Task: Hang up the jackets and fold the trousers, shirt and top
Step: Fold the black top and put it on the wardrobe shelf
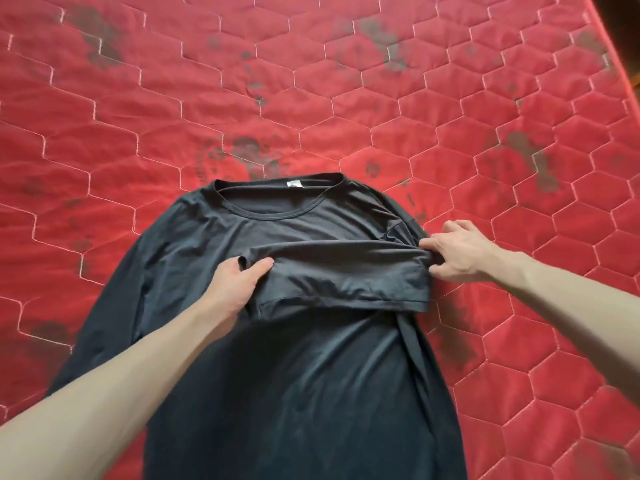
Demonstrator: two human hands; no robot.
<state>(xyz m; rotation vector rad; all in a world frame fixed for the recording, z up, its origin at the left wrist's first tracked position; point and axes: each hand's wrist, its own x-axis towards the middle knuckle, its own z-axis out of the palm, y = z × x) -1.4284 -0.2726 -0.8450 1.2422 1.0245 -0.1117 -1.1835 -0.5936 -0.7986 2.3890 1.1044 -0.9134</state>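
Observation:
A dark long-sleeved top (298,375) lies flat on the red mattress, its round neckline away from me. Its right sleeve (339,275) is folded across the chest. My left hand (239,282) grips the cuff end of that sleeve near the middle of the chest. My right hand (457,251) pinches the fold at the right shoulder edge. The left sleeve runs down along the left side of the top, partly under my left forearm.
The red quilted mattress (311,98) with hexagon stitching and dark stains fills the view. Its far right edge (620,64) curves down at the top right corner.

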